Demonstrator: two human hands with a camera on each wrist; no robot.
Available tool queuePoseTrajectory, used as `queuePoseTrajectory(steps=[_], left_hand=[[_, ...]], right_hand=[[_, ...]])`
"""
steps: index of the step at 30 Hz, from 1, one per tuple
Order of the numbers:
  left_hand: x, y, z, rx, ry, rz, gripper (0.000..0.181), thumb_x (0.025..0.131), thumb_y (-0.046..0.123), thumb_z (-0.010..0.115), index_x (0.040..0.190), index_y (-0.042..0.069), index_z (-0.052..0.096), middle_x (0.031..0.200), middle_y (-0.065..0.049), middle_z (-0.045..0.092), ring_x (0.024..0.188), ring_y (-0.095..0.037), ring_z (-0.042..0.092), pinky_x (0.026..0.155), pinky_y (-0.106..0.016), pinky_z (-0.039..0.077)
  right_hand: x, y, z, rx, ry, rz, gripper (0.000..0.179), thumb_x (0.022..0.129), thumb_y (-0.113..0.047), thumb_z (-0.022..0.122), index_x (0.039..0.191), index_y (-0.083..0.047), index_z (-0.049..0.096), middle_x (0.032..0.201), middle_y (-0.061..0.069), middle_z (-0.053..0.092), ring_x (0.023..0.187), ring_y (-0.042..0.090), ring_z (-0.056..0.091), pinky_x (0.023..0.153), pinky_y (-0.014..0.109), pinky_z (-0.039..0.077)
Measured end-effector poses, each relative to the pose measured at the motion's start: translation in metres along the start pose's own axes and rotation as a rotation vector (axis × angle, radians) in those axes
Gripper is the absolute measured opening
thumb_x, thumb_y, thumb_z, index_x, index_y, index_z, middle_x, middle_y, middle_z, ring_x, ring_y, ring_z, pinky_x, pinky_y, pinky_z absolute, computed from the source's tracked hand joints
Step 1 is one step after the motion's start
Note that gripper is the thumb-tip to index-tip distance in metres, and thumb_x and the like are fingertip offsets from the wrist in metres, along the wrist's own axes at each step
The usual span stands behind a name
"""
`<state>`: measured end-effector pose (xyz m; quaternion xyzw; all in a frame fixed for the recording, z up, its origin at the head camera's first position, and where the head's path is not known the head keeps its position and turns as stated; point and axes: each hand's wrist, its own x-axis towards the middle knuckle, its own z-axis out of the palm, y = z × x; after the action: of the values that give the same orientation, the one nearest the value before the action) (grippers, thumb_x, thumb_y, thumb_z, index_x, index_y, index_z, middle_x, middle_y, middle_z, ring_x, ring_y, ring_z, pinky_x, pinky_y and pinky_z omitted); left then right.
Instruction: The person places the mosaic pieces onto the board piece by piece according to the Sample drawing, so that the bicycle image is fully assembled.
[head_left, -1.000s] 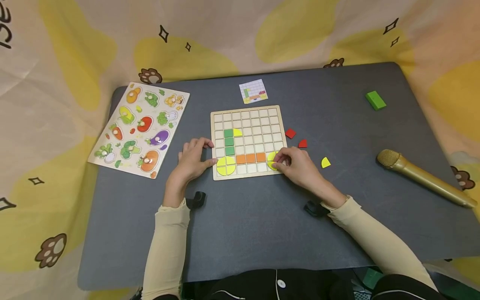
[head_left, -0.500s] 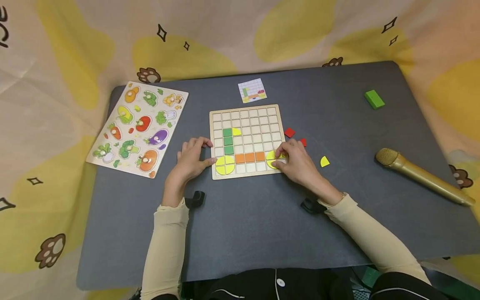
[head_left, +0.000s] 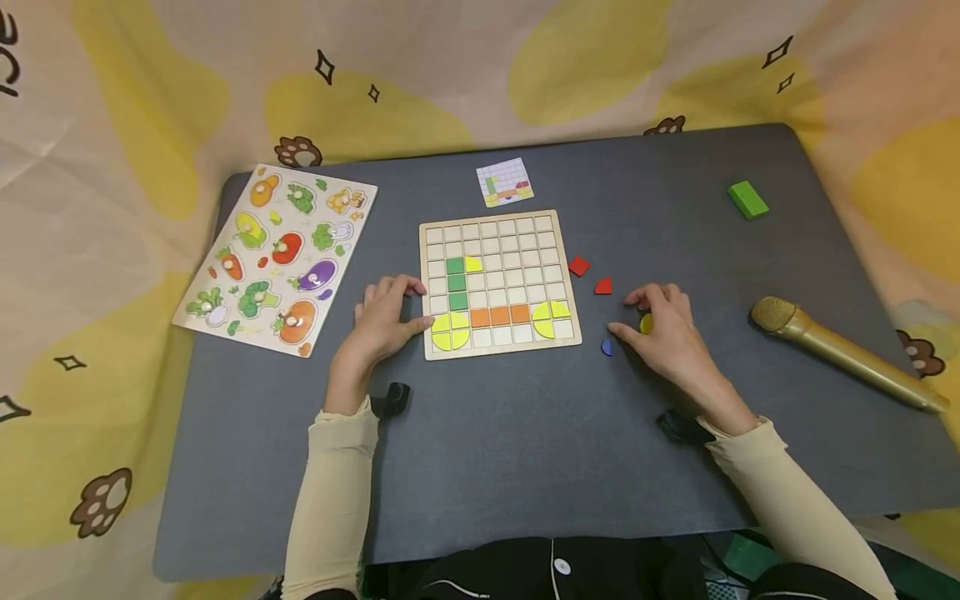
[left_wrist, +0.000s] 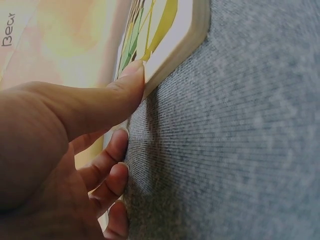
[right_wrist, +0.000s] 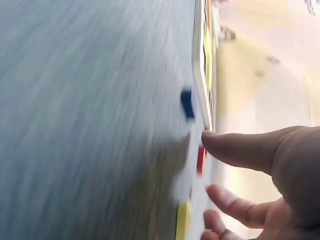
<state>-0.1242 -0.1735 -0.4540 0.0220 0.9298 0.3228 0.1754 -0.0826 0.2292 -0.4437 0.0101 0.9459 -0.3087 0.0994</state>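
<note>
A wooden grid board (head_left: pixel 504 253) lies mid-table in the head view. It bears green squares (head_left: pixel 457 282), a row of orange squares (head_left: pixel 499 316), a yellow four-quarter circle (head_left: pixel 451 331) and three yellow quarters (head_left: pixel 551 311) at lower right. My left hand (head_left: pixel 383 318) rests at the board's left edge, its thumb (left_wrist: pixel 127 87) on the rim near the corner. To the right of the board my right hand (head_left: pixel 666 337) hovers, thumb and fingers spread, over a loose yellow quarter-circle piece (head_left: pixel 647 323). Near that thumb lies a small blue piece (head_left: pixel 607 347).
Between board and right hand lie a red square (head_left: pixel 579 266) and a red quarter piece (head_left: pixel 603 287). A printed pattern card (head_left: pixel 505 182) sits behind the board. Further out are a vegetable peg puzzle (head_left: pixel 277 258), a green block (head_left: pixel 747 200) and a gold microphone (head_left: pixel 847 353).
My right hand has left the board's lower right corner and moved right to the loose yellow piece. The yellow quarters and the blue piece are uncovered. My left hand stays put.
</note>
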Motion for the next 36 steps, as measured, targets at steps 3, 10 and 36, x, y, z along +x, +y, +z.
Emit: queuePoseTrajectory(steps=[3,10,36], left_hand=[[0.0,0.0,0.0,0.003,-0.001,0.0,0.043,0.099,0.023,0.077,0.133,0.013,0.052,0.145,-0.017,0.046,0.133,-0.039,0.034,0.104,-0.059,0.022],[0.0,-0.002,0.0,0.003,-0.001,-0.001,0.043,0.099,0.022,0.077,0.133,0.013,0.052,0.144,-0.016,0.046,0.134,-0.039,0.034,0.104,-0.059,0.022],[0.0,-0.001,0.0,-0.009,0.001,0.005,0.044,0.099,0.021,0.077,0.134,0.013,0.052,0.145,-0.017,0.046,0.135,-0.04,0.033,0.105,-0.059,0.022]], right_hand=[[-0.007,0.013,-0.008,-0.008,0.018,0.027,0.043,0.1,-0.022,0.074,0.131,0.001,0.054,0.124,0.024,0.045,0.114,0.039,0.04,0.09,0.054,0.038],[-0.014,0.028,-0.013,0.007,0.105,-0.03,0.025,0.098,-0.005,0.074,0.118,0.004,0.062,0.102,0.019,0.055,0.088,0.031,0.052,0.077,0.041,0.037],[0.009,-0.019,0.022,0.172,0.052,-0.326,0.021,0.095,0.002,0.074,0.116,-0.003,0.074,0.099,0.011,0.068,0.085,0.02,0.062,0.076,0.021,0.048]])
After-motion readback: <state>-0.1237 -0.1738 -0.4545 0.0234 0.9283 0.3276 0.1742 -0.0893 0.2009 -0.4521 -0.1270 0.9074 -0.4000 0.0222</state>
